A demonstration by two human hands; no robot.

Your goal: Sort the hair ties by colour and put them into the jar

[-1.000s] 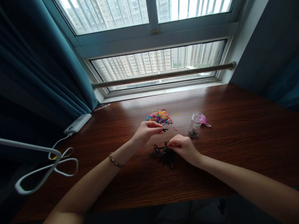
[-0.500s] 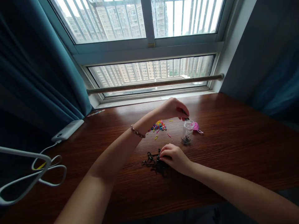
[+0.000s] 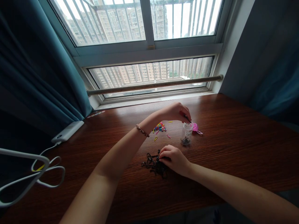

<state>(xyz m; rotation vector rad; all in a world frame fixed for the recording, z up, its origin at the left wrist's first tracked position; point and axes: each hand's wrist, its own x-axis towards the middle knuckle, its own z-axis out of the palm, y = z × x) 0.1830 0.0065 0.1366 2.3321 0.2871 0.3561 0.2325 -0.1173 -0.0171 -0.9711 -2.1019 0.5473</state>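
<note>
Left hand (image 3: 179, 112) pinches black pieces (image 3: 188, 119) over the far jar (image 3: 186, 135). Right hand (image 3: 174, 159) curls at the nearer black pile (image 3: 158, 169), grip unclear.

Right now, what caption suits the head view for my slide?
Left hand holds dark bits over a clear jar; right hand touches a dark pile.

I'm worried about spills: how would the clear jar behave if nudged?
The jar looks taller than wide, so a push may tip it. With dark pieces only low inside, it's probably light. Being round, it might roll.
</note>
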